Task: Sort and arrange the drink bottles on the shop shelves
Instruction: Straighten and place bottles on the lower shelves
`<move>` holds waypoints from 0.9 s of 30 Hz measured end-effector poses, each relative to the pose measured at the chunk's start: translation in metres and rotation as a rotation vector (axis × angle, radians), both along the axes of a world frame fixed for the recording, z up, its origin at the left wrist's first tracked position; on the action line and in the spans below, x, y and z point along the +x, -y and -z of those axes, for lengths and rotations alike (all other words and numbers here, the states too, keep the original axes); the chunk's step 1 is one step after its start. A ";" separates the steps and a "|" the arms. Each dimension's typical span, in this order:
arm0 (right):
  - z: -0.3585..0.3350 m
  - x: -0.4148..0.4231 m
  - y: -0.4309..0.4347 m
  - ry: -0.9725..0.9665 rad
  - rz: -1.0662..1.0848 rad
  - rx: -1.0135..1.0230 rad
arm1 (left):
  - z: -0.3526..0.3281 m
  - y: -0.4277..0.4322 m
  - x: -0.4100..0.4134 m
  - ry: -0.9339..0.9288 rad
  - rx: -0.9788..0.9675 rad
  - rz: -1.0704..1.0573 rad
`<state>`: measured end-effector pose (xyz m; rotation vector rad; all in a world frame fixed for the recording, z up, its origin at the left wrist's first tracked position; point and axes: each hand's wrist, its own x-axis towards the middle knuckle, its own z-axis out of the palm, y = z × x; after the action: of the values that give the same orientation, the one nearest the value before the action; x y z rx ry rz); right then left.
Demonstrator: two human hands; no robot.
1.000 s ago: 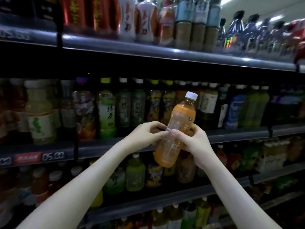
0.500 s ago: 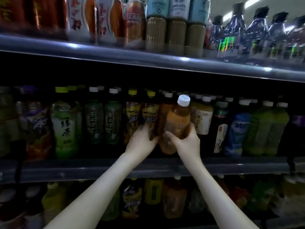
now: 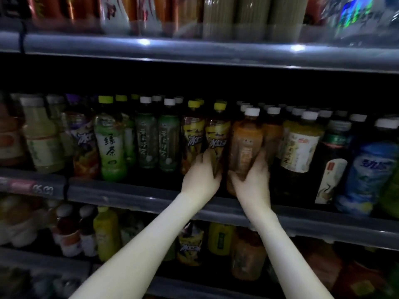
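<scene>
I see the right hand (image 3: 252, 182) wrapped round the lower half of the orange tea bottle (image 3: 246, 145), thumb on its near face and fingers curled round its right side. The bottle stands upright at the near edge of the middle shelf (image 3: 129, 194). Its white cap is level with the row of white caps to its right, and its label is too blurred for me to read. The hand hides its base, so I cannot tell whether it rests on the shelf. Just left of it, and touching it, is a yellow-capped iced tea bottle (image 3: 217, 134) whose yellow label shows a large 冰 and further characters I cannot make out. The left hand (image 3: 200, 178) has its fingers curved round this bottle's lower part. Further left along the row stand two dark green bottles with white caps, then a green tea bottle (image 3: 110, 145) with 绿茶 in black on a pale label. To the right of the orange one I see a cream-labelled bottle (image 3: 300, 147) with a small red mark, and far right a blue-labelled bottle (image 3: 371, 169) with white lettering. A price tag (image 3: 41, 189) on the shelf rim at left reads something like 05.00. The upper shelf (image 3: 194, 48) and the lower shelf hold more bottles, all blurred.
</scene>
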<state>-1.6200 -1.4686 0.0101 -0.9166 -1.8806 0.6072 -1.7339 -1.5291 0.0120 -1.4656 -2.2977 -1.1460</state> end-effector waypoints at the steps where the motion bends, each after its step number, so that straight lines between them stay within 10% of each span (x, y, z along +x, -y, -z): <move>1: 0.006 -0.001 0.012 0.011 0.048 0.071 | 0.004 0.011 0.000 -0.028 0.016 0.000; 7: 0.065 -0.036 0.092 -0.114 -0.015 0.499 | 0.058 0.097 -0.023 -0.195 0.266 0.031; 16: 0.203 -0.153 0.259 0.428 -0.581 0.061 | 0.206 0.305 -0.122 0.062 -0.175 -0.228; 27: 0.308 -0.347 0.460 0.781 -0.970 0.084 | 0.321 0.555 -0.250 0.387 -0.554 -0.634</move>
<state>-1.9672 -1.9285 -0.2976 -0.0857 -3.0481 0.7682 -1.9836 -2.0838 -0.3089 -0.5199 -3.1823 -0.6690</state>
